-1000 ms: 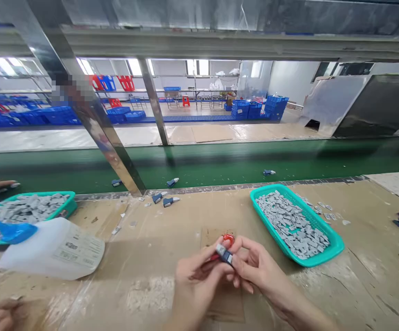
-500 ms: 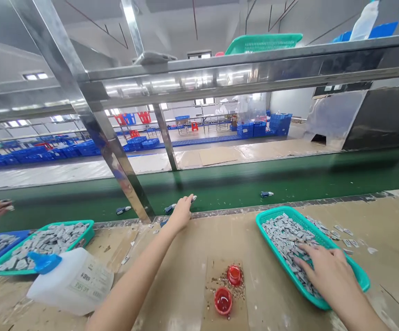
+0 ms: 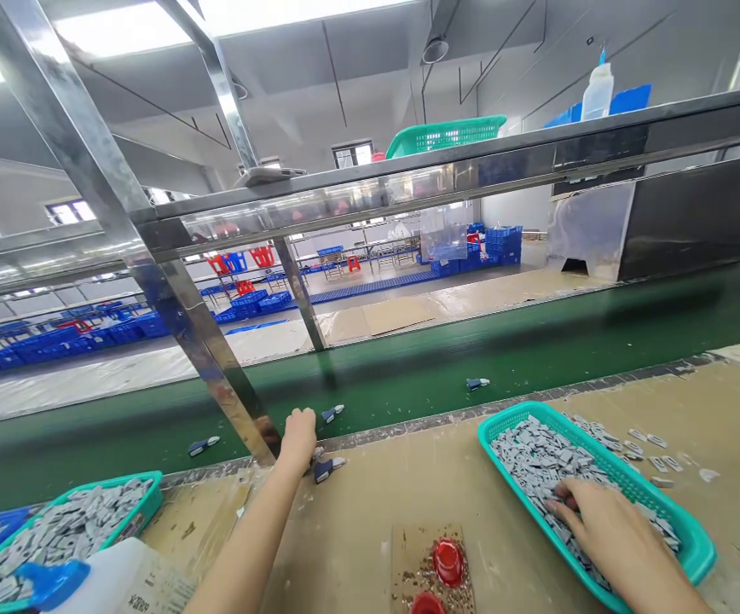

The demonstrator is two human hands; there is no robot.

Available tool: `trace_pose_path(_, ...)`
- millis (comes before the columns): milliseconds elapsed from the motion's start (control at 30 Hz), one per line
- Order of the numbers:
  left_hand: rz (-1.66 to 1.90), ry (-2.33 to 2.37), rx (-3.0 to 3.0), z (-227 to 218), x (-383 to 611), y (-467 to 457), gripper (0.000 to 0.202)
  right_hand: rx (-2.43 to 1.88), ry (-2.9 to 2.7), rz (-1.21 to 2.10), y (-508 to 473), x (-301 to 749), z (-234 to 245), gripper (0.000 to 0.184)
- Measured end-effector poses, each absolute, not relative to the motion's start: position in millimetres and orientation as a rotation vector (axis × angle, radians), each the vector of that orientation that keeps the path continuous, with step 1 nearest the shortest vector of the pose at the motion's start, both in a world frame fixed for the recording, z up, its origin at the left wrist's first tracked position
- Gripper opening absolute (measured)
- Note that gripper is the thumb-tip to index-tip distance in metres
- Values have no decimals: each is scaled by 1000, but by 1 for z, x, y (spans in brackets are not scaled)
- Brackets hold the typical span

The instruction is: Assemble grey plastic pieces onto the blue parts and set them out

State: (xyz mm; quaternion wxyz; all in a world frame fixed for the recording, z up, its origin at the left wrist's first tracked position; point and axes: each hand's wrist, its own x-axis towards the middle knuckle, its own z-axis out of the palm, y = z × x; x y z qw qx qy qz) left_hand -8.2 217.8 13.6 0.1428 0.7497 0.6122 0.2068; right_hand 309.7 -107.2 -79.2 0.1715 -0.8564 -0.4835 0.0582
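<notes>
My left hand point(image 3: 298, 439) is at the near edge of the green belt, its fingers curled and turned away, so whatever they hold is hidden. Just right of it, a dark blue and grey plastic piece point(image 3: 332, 414) lies on the belt. A similar piece point(image 3: 327, 470) rests on the cardboard beside my wrist. My right hand point(image 3: 613, 529) reaches into a green basket point(image 3: 507, 490) of small grey plastic parts point(image 3: 540, 456). Thumb and forefinger are drawn together among the parts; anything between them is too small to make out.
Two red cups point(image 3: 448, 561) stand on a stained cardboard piece. At left are another basket point(image 3: 146, 503) of grey parts and a white jug point(image 3: 124, 580) with a blue cap. A metal post point(image 3: 216, 375) rises beside my left hand. Loose grey parts point(image 3: 648, 438) lie beyond the right basket.
My left hand has drawn back leftward, leaving the piece from its fingertips on the belt. Belt pieces have shifted left. My right fingers have closed together. Another person's hand has left the view.
</notes>
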Motion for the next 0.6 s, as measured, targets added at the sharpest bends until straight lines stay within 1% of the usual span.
trace_pose_path(100, 757, 1568, 2031, 19, -3, 191, 33, -2423, -1333, 188, -107, 304, -70, 16)
trace_pose_path(233, 870, 1213, 1790, 23, -6, 118, 45, -2403, -1263, 181, -114, 298, -51, 24)
trace_pose_path(333, 911, 1022, 1479, 26, -15, 55, 52, -2233, -1134, 164, -117, 292, -35, 24)
trace_pose_path(400, 941, 935, 1175, 25, -19, 23, 55, -2043, -1083, 258, -117, 286, -29, 25)
trace_pose_path(467, 951, 878, 948, 22, -21, 1, 54, -1853, -1051, 399, -115, 277, -26, 30)
trace_pose_path(533, 965, 859, 882, 16, -22, -11, 46, -1699, -1036, 523, -113, 267, -27, 37)
trace_pose_path(600, 987, 858, 866, 7, -22, -18, 40, -1601, -1048, 629, -111, 258, -28, 38)
